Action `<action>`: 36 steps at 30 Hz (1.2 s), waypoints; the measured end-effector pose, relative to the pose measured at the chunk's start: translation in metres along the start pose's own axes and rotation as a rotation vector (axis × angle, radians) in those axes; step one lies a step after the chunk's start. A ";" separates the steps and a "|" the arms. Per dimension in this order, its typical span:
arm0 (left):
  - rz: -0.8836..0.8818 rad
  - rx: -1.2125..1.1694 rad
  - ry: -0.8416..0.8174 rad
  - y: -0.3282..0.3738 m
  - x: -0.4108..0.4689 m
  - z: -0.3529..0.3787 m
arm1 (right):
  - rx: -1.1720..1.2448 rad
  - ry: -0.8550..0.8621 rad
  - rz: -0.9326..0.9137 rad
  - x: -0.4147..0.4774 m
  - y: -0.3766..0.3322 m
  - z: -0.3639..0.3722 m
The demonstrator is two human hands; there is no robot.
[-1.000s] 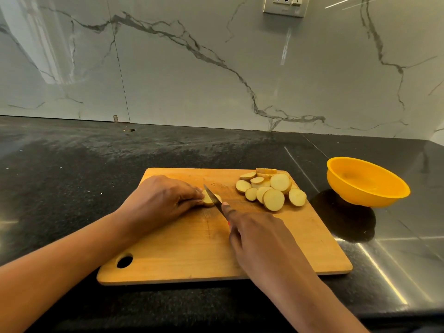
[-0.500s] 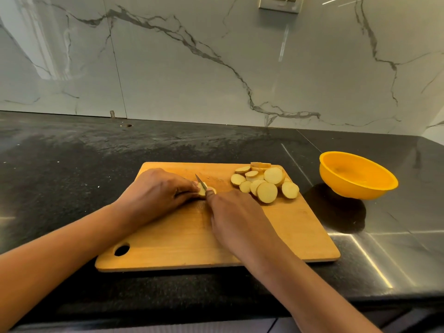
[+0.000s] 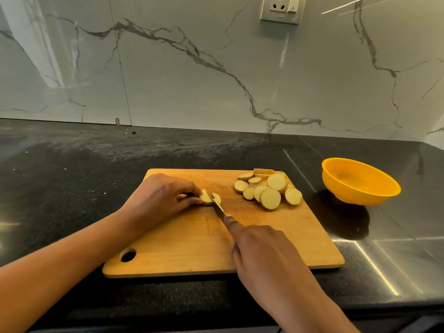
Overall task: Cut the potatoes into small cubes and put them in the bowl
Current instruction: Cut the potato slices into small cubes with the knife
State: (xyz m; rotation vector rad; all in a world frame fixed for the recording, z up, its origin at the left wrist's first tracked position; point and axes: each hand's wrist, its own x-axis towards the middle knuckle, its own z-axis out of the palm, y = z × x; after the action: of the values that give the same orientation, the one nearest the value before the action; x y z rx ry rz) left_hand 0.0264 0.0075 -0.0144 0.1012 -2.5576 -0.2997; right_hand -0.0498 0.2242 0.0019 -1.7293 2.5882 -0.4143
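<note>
potato piece: small chunk sitting on the far-left part of the board, so that's where the cutting is going on
loose slice: one round leans just to the right of the chunk, with the blade between the two
knife: blade runs from the chunk back toward the near right, edge down on the wood; the handle is hidden under the hand
left hand: left hand is curled over, thumb and fingertips pinching the chunk from the left side
right hand: right hand is wrapped round the knife handle, index finger stretched out along the top of the blade
slice pile: a heap of rounds at the far-right corner of the board, overlapping each other, well apart from the knife
board: wooden cutting board, lots of bare wood in the middle and along the near edge, hanging hole at the near-left corner; its near edge sits close to the counter's front edge
bowl: orange bowl off the board to the right, near its far-right corner but not touching; the inside shows only bare orange
counter: dark stone counter, wide open stretch to the left and behind the board
wall: marble-look backsplash along the far side, with a socket up top
</note>
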 end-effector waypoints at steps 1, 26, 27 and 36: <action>-0.003 -0.006 0.003 0.000 0.000 0.000 | 0.011 0.008 0.010 0.003 0.001 0.000; 0.067 0.073 0.052 -0.003 0.000 0.003 | -0.128 -0.067 -0.011 0.033 -0.025 0.000; 0.061 0.068 0.043 -0.003 0.000 0.003 | -0.132 -0.058 -0.007 0.027 -0.024 0.001; -0.033 -0.001 -0.030 -0.004 0.001 0.001 | -0.094 0.022 -0.013 -0.001 -0.011 0.003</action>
State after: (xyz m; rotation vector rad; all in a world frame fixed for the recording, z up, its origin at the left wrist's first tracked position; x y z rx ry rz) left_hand 0.0249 0.0034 -0.0151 0.1399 -2.5877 -0.3178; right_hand -0.0386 0.2207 0.0017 -1.7809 2.6540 -0.3187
